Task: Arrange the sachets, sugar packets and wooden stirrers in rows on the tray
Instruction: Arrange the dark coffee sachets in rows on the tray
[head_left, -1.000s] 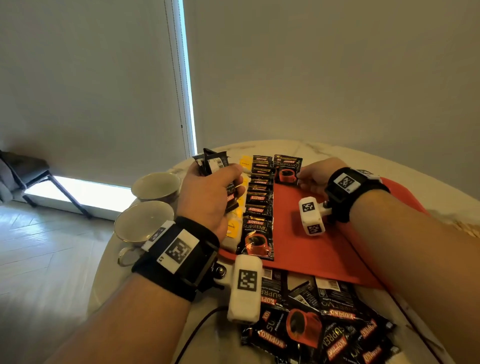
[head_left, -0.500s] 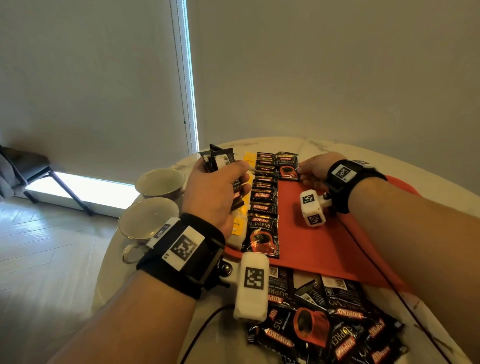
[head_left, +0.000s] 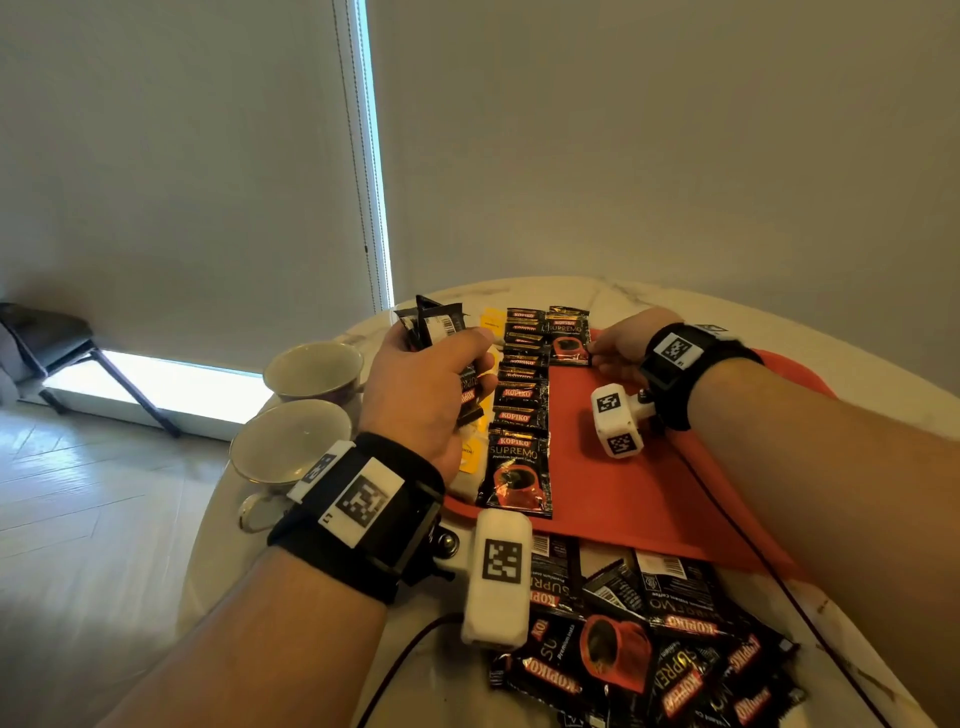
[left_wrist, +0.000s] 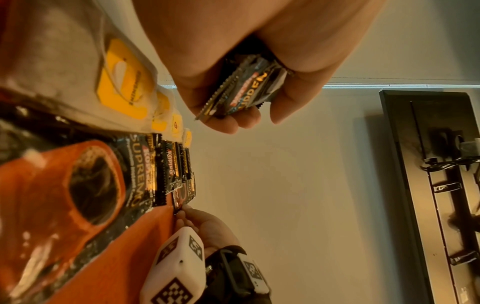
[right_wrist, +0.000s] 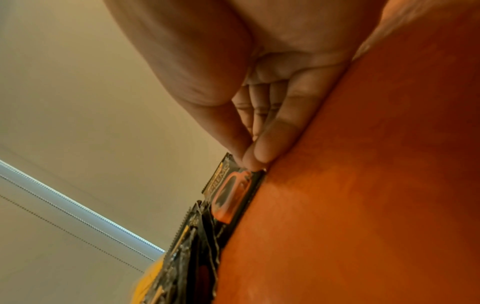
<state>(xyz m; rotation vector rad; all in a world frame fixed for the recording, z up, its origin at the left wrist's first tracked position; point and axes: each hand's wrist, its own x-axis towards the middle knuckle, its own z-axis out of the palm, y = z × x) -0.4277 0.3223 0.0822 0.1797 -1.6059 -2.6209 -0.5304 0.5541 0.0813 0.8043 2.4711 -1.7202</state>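
Note:
A red tray (head_left: 618, 483) lies on the marble table. Along its left side runs an overlapping row of black coffee sachets (head_left: 519, 410), with yellow-tagged packets (head_left: 475, 449) in a row left of them. My left hand (head_left: 431, 384) hovers over those rows and grips a bunch of black sachets (head_left: 434, 325) (left_wrist: 244, 90). At the tray's far end, my right hand (head_left: 618, 343) pinches the near right corner of a single sachet (head_left: 569, 335) (right_wrist: 231, 191) that lies beside the top of the row. No stirrers show.
A loose pile of black sachets (head_left: 649, 639) lies on the table at the tray's near edge. Two empty cups (head_left: 291, 447) (head_left: 314, 369) stand at the table's left edge. A black cable (head_left: 737, 525) runs across the tray's right part.
The right hand has slid the single sachet slightly farther up the tray beside the row's top. The left hand keeps its bunch in about the same place.

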